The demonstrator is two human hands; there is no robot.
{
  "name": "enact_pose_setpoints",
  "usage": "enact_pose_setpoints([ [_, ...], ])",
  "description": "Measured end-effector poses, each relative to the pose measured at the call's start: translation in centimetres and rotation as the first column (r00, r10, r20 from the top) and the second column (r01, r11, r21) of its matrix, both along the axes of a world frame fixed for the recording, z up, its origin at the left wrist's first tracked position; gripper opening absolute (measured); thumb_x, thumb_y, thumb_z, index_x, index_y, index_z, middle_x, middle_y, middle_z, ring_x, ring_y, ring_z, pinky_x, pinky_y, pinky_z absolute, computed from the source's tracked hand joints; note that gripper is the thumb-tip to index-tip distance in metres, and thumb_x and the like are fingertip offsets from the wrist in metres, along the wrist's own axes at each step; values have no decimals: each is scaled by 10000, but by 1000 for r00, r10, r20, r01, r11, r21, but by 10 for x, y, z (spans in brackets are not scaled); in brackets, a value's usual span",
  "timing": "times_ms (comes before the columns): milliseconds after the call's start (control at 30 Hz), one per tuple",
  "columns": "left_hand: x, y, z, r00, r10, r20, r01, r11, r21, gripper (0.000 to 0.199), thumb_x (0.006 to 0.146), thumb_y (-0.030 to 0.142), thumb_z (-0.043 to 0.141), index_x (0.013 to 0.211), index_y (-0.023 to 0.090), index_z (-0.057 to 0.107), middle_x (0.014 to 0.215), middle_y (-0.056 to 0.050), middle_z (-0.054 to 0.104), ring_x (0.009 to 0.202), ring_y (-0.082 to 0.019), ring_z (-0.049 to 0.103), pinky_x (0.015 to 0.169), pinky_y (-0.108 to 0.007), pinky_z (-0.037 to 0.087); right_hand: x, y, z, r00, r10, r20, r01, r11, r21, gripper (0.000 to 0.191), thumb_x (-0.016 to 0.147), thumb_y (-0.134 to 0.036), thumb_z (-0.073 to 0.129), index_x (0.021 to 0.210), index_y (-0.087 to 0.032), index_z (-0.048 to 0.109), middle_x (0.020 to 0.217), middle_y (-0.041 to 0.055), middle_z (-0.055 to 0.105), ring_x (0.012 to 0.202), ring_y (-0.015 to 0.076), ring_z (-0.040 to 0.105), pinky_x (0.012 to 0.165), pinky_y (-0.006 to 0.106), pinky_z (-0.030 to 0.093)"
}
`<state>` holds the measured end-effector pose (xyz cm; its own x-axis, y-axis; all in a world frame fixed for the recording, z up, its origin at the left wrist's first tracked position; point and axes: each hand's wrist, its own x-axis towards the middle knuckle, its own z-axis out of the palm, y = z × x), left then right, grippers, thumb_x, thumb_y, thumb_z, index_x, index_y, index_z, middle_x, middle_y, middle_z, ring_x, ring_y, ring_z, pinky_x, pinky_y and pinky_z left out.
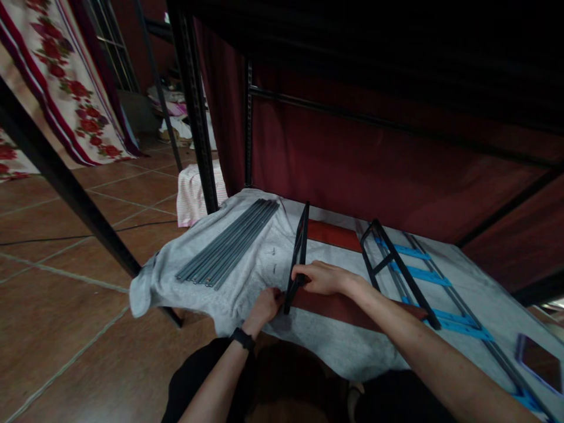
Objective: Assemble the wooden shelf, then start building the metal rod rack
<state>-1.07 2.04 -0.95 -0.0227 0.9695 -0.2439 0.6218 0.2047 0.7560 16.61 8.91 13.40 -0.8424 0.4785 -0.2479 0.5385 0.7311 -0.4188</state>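
Note:
A flat black metal frame (302, 235) stands on edge at the left ends of two reddish-brown boards (337, 235). My right hand (324, 277) is closed in a fist against the frame's right side, around a small dark thing too hidden to name. On the other side, my left hand (267, 304), with a black watch at the wrist, has its fingers curled at the near board's end, low by the frame. What those fingertips hold is hidden. A second black frame (390, 258) stands at the boards' right ends.
Several grey metal rods (229, 244) lie side by side on the grey cloth (264, 202) at left. At right are blue slats (425, 274) on dark rails and a phone (541, 363). Black rack posts (200, 117) and a low dark shelf overhead frame the space.

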Motion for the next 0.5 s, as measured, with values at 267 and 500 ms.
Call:
enact_pose_setpoints([
  [267, 4, 6, -13, 967, 93, 239, -70, 992, -103, 161, 789, 42, 531, 720, 173, 593, 538, 37, 558, 527, -111, 561, 536, -200, 392, 0, -2, 3, 1000, -18, 12, 18, 1000, 11, 347, 766, -125, 552, 1075, -265, 626, 771, -41, 593, 706, 119, 547, 600, 206, 323],
  [500, -4, 6, -15, 943, 96, 318, -55, 990, -133, 147, 888, 168, 520, 774, 171, 613, 620, 2, 643, 567, -120, 618, 569, -209, 473, -1, -4, 5, 998, -41, 37, 40, 999, 18, 362, 768, -133, 551, 1091, -275, 628, 785, -34, 604, 717, 125, 544, 613, 211, 334],
])
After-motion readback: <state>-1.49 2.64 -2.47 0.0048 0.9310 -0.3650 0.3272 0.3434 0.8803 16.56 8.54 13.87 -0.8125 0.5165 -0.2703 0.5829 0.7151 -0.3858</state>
